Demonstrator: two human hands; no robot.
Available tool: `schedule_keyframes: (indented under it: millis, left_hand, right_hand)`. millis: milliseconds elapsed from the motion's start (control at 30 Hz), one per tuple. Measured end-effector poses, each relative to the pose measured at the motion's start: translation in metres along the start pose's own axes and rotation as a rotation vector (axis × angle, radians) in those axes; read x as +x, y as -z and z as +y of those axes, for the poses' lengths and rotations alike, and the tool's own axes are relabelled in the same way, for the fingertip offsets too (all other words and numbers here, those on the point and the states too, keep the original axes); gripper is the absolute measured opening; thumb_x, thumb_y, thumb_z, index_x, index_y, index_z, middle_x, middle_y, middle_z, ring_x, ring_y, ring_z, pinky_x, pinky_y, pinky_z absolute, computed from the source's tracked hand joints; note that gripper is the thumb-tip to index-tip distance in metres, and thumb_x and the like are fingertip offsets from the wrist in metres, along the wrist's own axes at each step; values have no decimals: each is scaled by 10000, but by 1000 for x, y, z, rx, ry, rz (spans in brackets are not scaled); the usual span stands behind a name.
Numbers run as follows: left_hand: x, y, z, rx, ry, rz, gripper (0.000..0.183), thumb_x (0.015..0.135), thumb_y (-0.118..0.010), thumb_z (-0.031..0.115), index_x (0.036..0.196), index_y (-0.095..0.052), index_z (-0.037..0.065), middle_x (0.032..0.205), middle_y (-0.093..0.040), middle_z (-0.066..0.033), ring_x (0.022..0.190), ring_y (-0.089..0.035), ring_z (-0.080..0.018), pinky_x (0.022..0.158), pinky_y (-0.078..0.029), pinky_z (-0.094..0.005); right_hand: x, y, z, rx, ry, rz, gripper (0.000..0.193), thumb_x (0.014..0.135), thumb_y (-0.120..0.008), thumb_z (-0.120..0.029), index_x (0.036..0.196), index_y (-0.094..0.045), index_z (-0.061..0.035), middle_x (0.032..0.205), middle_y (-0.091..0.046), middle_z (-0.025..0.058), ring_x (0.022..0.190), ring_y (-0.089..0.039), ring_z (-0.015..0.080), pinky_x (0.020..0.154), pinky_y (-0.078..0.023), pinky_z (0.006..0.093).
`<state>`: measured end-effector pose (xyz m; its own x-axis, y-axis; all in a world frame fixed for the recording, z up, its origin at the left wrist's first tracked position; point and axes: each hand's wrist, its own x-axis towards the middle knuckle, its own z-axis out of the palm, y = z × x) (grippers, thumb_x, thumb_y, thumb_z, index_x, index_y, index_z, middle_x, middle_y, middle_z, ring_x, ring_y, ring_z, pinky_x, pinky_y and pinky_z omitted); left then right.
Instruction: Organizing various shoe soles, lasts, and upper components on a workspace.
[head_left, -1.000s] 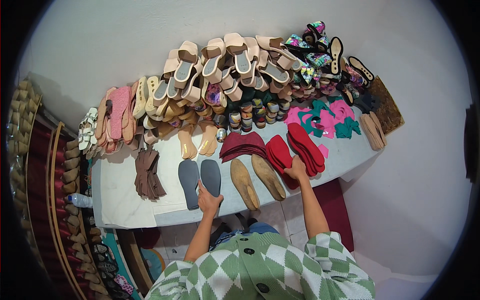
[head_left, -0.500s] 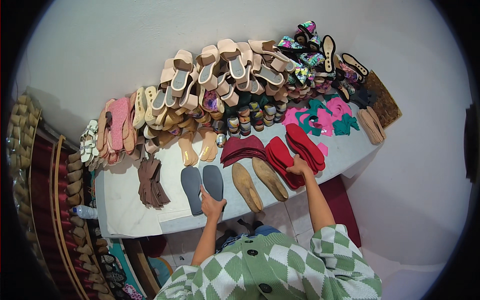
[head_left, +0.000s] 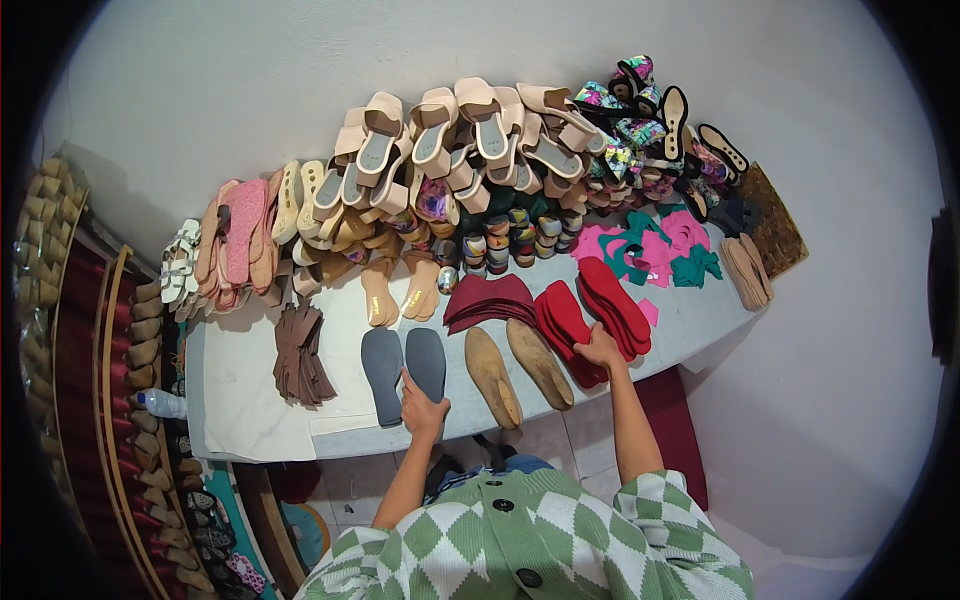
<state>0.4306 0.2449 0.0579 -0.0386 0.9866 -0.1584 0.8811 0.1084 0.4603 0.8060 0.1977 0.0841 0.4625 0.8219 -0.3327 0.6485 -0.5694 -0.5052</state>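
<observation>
Soles [head_left: 425,352], a grey pair, lie near the tabletop's [head_left: 690,312] front edge, left of centre. Little has changed; the view has shifted slightly, while both hands stay put. The left hand [head_left: 425,408] spans the right sole's near end, fingers parted; the right hand [head_left: 600,348], half-curled, touches red stacks [head_left: 560,320]. Grip firmness cannot be told; handling seems paused.

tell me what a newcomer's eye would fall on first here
Probably the big heap of beige heeled sandals along the back of the table. Next, the bright red soles right of centre near the front edge, where the right hand rests, and the grey soles to their left, at the left hand.
</observation>
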Motion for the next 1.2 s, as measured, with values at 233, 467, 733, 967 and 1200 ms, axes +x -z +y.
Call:
schedule_keyframes:
  millis: [233, 467, 733, 967, 1200]
  left_hand:
    - [-6, -7, 7, 39, 12, -1, 1062, 586, -755, 201, 1402, -93, 51, 1136, -481, -182, 1022, -514, -344, 838, -462, -412]
    - [-8, -8, 14, 58, 33, 32, 983, 611, -748, 189, 1377, -153, 26, 1184, -414, -175, 1057, -457, -329, 883, -414, -407]
    - [-23, -11, 55, -62, -255, 95, 776, 667, -712, 220, 1296, -308, 11, 1212, -380, -199, 1113, -386, -353, 926, -317, -438]
    - [-34, -27, 92, -77, -333, 107, 608, 721, -669, 292, 1229, -429, 58, 1203, -389, -205, 1110, -391, -361, 915, -332, -450]
    - [-48, -35, 97, -73, -354, 197, 403, 731, -690, 328, 1043, -611, 85, 1224, -402, -196, 1130, -380, -357, 918, -323, -454]
  right_hand:
    - [5, 0, 9, -18, 28, 0, 700, 632, -694, -351, 1128, -397, 45, 1036, -569, 262, 999, -564, 376, 866, -439, 394]
    - [3, 4, 3, -25, 82, -31, 729, 634, -712, -360, 1149, -393, 44, 1051, -565, 259, 1005, -562, 374, 864, -439, 390]
    - [-3, -20, 14, -141, 358, 203, 629, 618, -747, -236, 1065, -410, 52, 1031, -479, 264, 993, -498, 395, 840, -419, 433]
    - [-9, -6, 4, -170, 277, 130, 606, 616, -735, -230, 1045, -414, 54, 957, -526, 266, 937, -542, 401, 800, -445, 443]
    - [0, 5, 5, -131, 243, 23, 637, 630, -726, -255, 1068, -405, 77, 916, -585, 280, 891, -585, 409, 799, -463, 437]
